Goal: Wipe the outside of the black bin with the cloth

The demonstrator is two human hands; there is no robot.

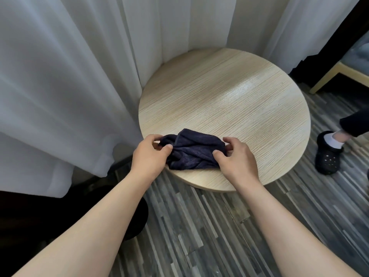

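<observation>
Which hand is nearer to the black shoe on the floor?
Right. The right hand grips the cloth end toward the black shoe; the left hand grips the far end.

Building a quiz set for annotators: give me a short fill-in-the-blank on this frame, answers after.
1. The cloth lies on a ____ wooden table.
2. It is held at its ends by ____ hands, the left hand and the right hand.
3. The cloth sits near the table's ____ edge, closest to the person.
4. Behind the table hangs a ____ curtain.

Missing words: round; both; near; white
</observation>
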